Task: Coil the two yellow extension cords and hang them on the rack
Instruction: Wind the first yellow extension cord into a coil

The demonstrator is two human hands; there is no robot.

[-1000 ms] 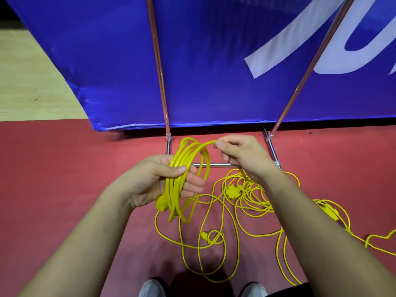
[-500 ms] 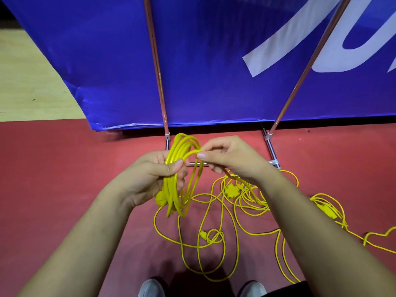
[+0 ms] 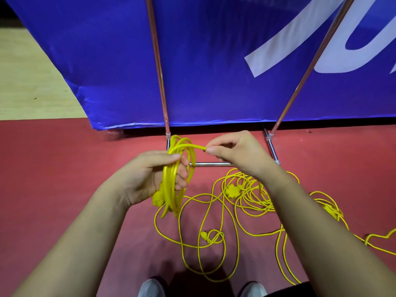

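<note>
My left hand [image 3: 147, 176] grips a bundle of yellow cord loops [image 3: 171, 185], held upright, with a yellow plug hanging at its lower left. My right hand [image 3: 237, 151] pinches a strand of the same cord [image 3: 192, 146] just right of the coil's top. The rest of the yellow cord [image 3: 214, 239] lies in loose tangles on the red floor below and to the right, with a socket block [image 3: 232, 191] among them. The metal rack [image 3: 211, 164] stands right behind my hands, its two poles rising in front of a blue banner.
A blue banner [image 3: 214, 61] with white lettering fills the back. The red floor [image 3: 53, 168] runs left and right; pale wooden floor [image 3: 25, 82] lies at the far left. My two shoes [image 3: 151, 288] show at the bottom edge. More cord trails off to the right [image 3: 381, 239].
My right hand brought a strand over to the coil, then drew back a little to the right. My left hand shifted its fingers around the added loop.
</note>
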